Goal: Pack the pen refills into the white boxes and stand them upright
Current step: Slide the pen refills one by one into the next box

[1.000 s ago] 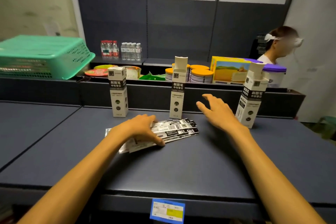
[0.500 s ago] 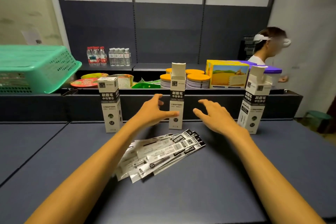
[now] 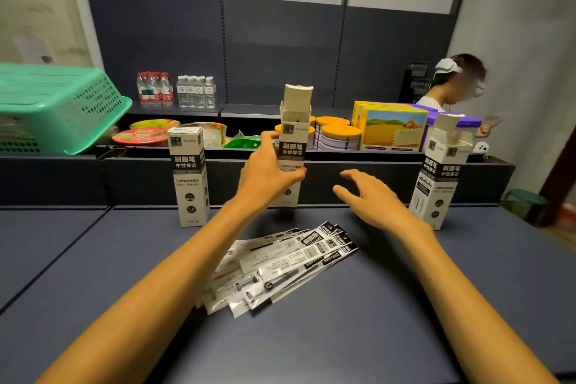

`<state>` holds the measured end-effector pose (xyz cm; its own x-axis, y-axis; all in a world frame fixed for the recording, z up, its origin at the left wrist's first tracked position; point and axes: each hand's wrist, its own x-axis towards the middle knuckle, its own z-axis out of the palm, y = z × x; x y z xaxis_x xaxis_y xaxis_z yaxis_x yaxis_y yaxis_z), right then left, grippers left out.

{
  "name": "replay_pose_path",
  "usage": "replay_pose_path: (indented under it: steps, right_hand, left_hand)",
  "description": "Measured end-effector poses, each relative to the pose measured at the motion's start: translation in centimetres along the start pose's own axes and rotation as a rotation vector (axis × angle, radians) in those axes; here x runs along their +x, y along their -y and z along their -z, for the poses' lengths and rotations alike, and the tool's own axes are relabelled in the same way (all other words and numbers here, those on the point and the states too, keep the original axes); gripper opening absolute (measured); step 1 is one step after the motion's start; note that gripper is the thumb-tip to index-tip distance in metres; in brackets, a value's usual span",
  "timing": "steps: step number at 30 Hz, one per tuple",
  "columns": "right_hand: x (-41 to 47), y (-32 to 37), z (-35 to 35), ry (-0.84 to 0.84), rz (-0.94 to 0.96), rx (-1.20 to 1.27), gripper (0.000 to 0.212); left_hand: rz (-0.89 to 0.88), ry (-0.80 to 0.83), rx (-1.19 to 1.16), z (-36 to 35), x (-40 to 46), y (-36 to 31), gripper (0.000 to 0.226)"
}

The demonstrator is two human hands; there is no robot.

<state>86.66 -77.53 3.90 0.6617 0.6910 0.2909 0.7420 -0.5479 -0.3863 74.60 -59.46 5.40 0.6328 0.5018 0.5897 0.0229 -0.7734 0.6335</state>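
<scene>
While our left hand [image 3: 271, 171] wraps its fingers around the middle white box [image 3: 293, 146] at twelve o'clock, our right hand [image 3: 371, 199] hovers spread and empty at one; we should steady that open-flapped carton before feeding pen refills [image 3: 280, 262] from six o'clock.

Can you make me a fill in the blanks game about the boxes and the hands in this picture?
1. The left hand holds the ____ of the three white boxes.
2. The left box has its top flap ____.
3. The pen refills lie flat on the ____.
4. The right hand holds ____.

Missing words: middle; closed; table; nothing
</scene>
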Motion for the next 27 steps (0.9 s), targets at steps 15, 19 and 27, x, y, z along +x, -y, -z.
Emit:
replay_pose_path:
  steps: [15, 19, 27]
  right_hand:
    - [-1.0, 1.3, -2.1, 0.427, 0.171, 0.183, 0.033]
    - [-1.2, 1.5, -2.6, 0.46, 0.163, 0.161, 0.029]
    - [-1.7, 1.7, -2.3, 0.395, 0.195, 0.238, 0.009]
  left_hand:
    - [-0.225, -0.083, 0.191, 6.6, -5.3, 3.2, 0.078]
    - [-0.262, -0.1, 0.236, 6.8, -5.8, 3.0, 0.08]
    - [-0.261, -0.087, 0.277, 6.6, -6.0, 3.5, 0.082]
